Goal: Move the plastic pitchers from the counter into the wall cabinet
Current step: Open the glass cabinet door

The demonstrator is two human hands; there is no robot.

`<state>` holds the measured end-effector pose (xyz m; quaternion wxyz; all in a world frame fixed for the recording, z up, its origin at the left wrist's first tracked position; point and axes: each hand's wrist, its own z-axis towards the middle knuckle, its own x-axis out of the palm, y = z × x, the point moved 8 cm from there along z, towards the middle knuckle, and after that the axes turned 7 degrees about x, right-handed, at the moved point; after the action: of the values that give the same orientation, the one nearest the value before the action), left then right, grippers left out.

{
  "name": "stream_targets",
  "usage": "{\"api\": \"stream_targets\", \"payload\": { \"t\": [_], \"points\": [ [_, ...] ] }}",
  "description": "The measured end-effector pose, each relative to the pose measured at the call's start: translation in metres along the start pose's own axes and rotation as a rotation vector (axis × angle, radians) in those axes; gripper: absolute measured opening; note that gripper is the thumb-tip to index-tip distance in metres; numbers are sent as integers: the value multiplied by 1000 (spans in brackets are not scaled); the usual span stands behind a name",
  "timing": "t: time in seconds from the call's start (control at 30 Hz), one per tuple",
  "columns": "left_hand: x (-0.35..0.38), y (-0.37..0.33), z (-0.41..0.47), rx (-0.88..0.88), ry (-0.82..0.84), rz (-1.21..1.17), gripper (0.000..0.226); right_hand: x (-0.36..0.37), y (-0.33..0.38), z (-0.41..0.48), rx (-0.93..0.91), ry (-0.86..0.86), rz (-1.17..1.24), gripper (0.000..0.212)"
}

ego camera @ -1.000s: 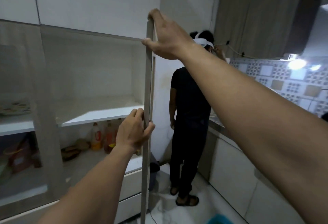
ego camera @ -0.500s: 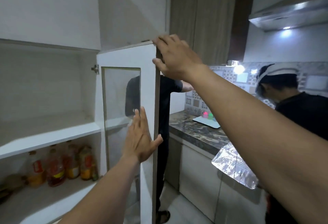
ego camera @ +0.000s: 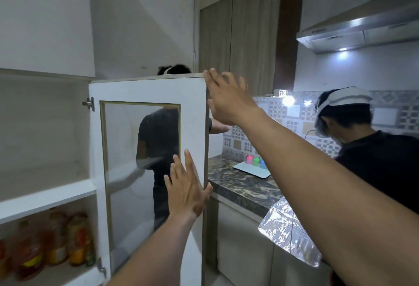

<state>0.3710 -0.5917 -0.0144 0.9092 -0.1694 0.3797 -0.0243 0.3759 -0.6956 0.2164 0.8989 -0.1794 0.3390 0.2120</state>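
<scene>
The wall cabinet (ego camera: pixel 45 190) stands open at the left, its upper shelf bare. Its white door with a glass pane (ego camera: pixel 195 113) is swung wide towards the counter. My left hand (ego camera: pixel 188 190) lies flat against the door's inner face near its free edge, fingers spread. My right hand (ego camera: pixel 226 99) is at the door's top corner with fingers apart, just off the edge. Small pink, green and blue plastic containers (ego camera: pixel 256 161) sit on a white tray on the dark marble counter (ego camera: pixel 244 186); whether they are the pitchers I cannot tell.
Several oil bottles (ego camera: pixel 54 242) fill the lower cabinet shelf. One person in black stands behind the door, another (ego camera: pixel 374 149) bends over the counter at the right. A shiny foil sheet (ego camera: pixel 288 233) hangs over the counter's edge. A range hood (ego camera: pixel 353 31) is overhead.
The cabinet door has swung further open. My right hand has let go of its top edge and opened; my left hand went from gripping the edge to lying flat on it.
</scene>
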Motion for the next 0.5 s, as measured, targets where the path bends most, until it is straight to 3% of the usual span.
{"api": "stream_targets", "payload": {
  "t": [0.17, 0.33, 0.5],
  "points": [
    [0, 0, 9, 6, -6, 56, 112, 2, -4, 5, 16, -26, 36, 72],
    [-29, 10, 11, 121, -33, 68, 94, -5, 25, 8, -45, -126, 32, 69],
    [-88, 69, 19, 38, -85, 175, 81, -5, 86, 10, -112, -114, 137, 67]
  ]
}}
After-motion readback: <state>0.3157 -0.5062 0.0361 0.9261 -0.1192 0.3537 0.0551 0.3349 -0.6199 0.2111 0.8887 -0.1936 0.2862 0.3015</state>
